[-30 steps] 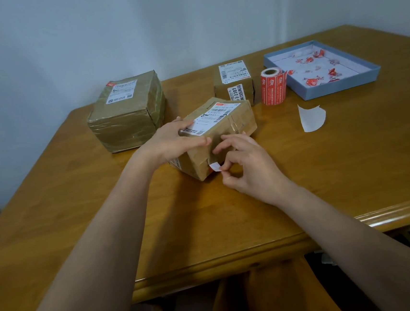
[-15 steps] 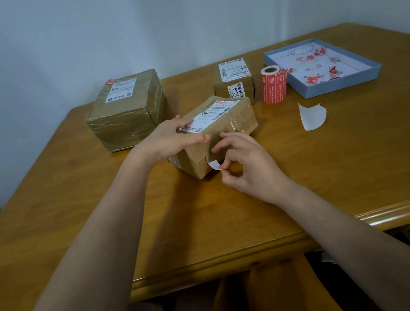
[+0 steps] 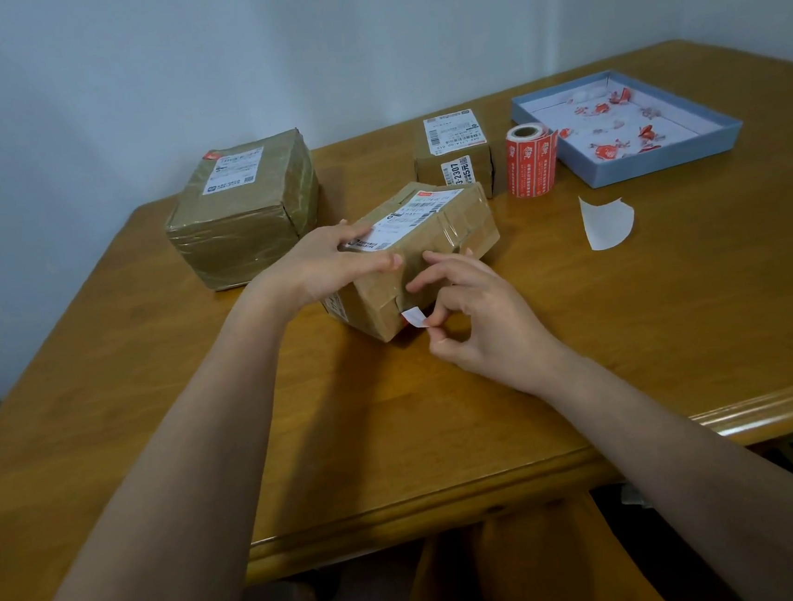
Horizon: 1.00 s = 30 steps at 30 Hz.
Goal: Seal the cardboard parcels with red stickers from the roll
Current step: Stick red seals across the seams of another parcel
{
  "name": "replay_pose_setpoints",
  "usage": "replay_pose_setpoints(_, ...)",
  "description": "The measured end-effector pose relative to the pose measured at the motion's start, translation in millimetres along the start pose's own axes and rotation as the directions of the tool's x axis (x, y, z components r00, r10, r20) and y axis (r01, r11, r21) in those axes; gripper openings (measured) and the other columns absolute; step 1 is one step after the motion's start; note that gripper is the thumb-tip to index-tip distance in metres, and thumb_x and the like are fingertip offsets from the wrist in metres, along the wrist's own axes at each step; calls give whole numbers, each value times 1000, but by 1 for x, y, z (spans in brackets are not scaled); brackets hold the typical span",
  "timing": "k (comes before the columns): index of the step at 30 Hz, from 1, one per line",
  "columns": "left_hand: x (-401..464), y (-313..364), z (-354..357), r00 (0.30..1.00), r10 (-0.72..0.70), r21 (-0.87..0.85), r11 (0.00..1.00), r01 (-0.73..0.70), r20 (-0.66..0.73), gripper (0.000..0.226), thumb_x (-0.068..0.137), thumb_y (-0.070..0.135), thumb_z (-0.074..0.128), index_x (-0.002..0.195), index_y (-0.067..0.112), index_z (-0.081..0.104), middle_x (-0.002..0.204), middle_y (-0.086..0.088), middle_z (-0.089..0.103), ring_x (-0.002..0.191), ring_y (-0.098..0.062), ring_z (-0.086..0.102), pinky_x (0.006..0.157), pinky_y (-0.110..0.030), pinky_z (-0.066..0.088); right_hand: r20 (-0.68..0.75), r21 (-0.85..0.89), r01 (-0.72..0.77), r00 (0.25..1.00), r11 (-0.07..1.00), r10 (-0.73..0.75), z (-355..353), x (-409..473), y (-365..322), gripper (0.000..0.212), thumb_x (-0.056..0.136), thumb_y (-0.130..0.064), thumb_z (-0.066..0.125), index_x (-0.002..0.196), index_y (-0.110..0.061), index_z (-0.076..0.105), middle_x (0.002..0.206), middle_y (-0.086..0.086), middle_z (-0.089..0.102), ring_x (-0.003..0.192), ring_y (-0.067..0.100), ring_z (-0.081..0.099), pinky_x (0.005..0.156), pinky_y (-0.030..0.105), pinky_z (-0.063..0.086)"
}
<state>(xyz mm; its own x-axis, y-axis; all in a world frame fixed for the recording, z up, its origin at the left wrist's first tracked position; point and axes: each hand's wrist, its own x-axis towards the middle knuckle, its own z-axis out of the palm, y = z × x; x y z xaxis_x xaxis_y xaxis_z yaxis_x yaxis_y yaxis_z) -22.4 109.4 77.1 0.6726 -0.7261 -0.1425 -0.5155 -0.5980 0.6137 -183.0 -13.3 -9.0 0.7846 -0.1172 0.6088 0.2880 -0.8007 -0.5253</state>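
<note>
Beside the sticker roll, blue tray of red scraps, left grip flat on parcel, right grip pinching sticker

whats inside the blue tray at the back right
The blue tray holds scattered red and white scraps, apparently crumpled stickers or peeled backing, on a white floor. Its near wall hides the front strip of the floor, so anything lying there cannot be seen.

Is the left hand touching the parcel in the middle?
Touching. The head view shows the left hand lying on top of the middle parcel, its fingers over the white shipping label, with no gap visible.
</note>
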Motion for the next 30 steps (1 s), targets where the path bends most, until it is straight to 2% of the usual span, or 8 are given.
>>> replay_pose_setpoints(7, 1, -2, -2, 1000, 4, -11, 1000, -4, 3, 75, 83, 48, 67, 149, 27, 36, 162, 2, 16, 147, -18, 17, 119, -40, 19, 28, 30, -1, 1000, 1000, 0, 0, -2, 1, 17, 77, -6, 73, 68, -14, 62, 122, 1, 62, 138, 17, 38, 118, 52, 20)
replay_pose_setpoints(17, 3, -3, -6, 1000, 5, -27, 1000, -4, 17, 71, 85, 47, 66, 147, 27, 40, 161, 2, 20, 145, -18, 23, 112, -35, 23, 33, 63, -9, 999, 998, 7, 1, -2, -1, 21, 77, -6, 72, 68, -19, 59, 123, 0, 61, 140, 15, 35, 118, 53, 17)
replay_pose_setpoints(22, 3, -4, -7, 1000, 1, -30, 1000, 0, 30, 72, 83, 50, 67, 147, 29, 41, 160, 0, 21, 144, -20, 24, 112, -37, 25, 27, 73, -10, 1000, 997, 8, 1, -2, 0, 19, 78, -6, 72, 68, -17, 59, 123, 1, 61, 140, 15, 35, 118, 55, 18)
replay_pose_setpoints(26, 2, -4, -9, 999, 1, -50, 999, 1, 41, 72, 82, 51, 67, 146, 29, 42, 159, 0, 25, 143, -19, 25, 111, -36, 26, 11, 93, -13, 1000, 996, 12, 1, -2, 0, 21, 78, -5, 71, 70, -18, 57, 123, 2, 60, 139, 15, 37, 117, 57, 18)
replay_pose_setpoints(30, 2, -3, -12, 999, -3, -74, 997, 6, 52, 76, 79, 54, 68, 145, 28, 43, 154, 3, 33, 139, -17, 32, 107, -32, 28, -2, 84, -19, 1000, 996, 19, 2, -2, 1, 16, 79, -4, 70, 71, -11, 58, 121, 3, 61, 137, 17, 40, 116, 57, 21)
